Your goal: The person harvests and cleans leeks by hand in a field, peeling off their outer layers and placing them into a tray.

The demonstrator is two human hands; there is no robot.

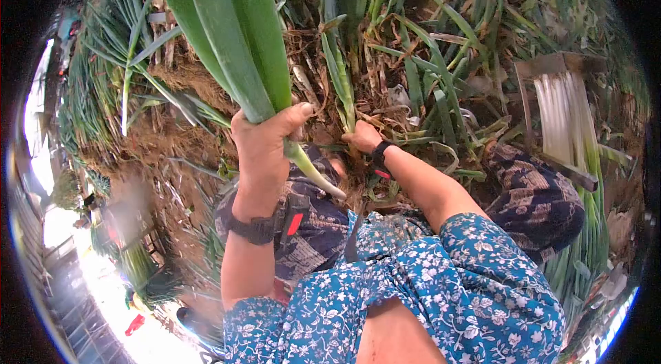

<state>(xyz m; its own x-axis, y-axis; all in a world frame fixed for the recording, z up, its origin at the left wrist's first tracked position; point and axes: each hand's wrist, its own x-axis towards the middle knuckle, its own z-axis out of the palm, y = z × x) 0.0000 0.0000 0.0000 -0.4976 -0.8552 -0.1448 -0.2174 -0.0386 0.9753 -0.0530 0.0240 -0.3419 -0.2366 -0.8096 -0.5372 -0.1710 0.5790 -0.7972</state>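
Observation:
My left hand (265, 140) is closed around a large green onion (237, 33), held up close to the camera. Its broad green leaves rise above the fist, and its pale, curved white end (320, 178) hangs below, over my lap. Lower and farther off, my right hand (363, 137) is closed on the base of another green onion (340, 78) among brown, dry leaves. The fingertips of that hand are partly hidden. Both wrists wear dark bands.
At right, a wooden frame (561, 64) holds a bundle of white-stemmed green onions (566, 116) beside my knee (537, 199). More onions lie heaped at left (103, 88) and at the top right. Peeled leaves and soil (179, 192) cover the ground.

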